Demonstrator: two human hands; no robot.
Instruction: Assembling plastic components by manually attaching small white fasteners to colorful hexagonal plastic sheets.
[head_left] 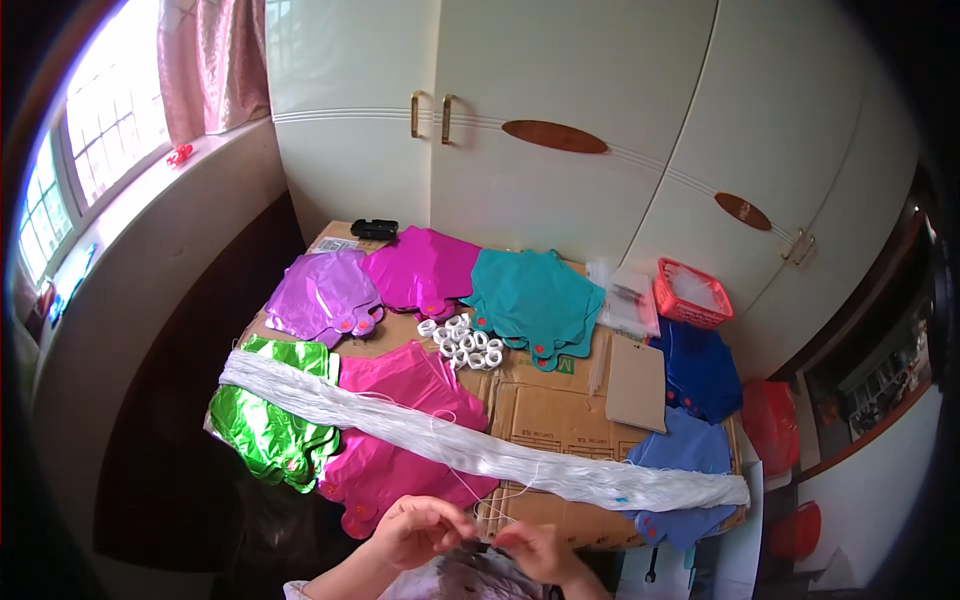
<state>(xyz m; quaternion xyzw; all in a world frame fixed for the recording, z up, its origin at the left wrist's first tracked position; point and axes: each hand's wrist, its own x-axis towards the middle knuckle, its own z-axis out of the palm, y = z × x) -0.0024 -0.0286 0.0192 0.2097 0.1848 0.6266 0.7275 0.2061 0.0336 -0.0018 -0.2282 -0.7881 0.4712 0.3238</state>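
Observation:
At the near edge of the table, my left hand (418, 530) is closed in a pinch. What sits between its fingertips is too small to make out. My right hand (540, 553) faces it a short gap away, thumb and fingers pressed together at the end of a thin white string (497, 513). This string loops down from a long bundle of white strings (440, 440), which lies slantwise across the table. Under the bundle are hot-pink foil balloons (400, 470), green foil balloons (262, 430) and periwinkle-blue balloons (680, 450), all flat.
Brown cardboard (545, 415) covers the table. Farther back lie lilac (325, 290), magenta (420, 270), teal (535, 305) and dark blue (695, 370) flat balloons. White rings of ribbon (462, 342) sit mid-table, with a cardboard piece (636, 380) and red basket (692, 293) right.

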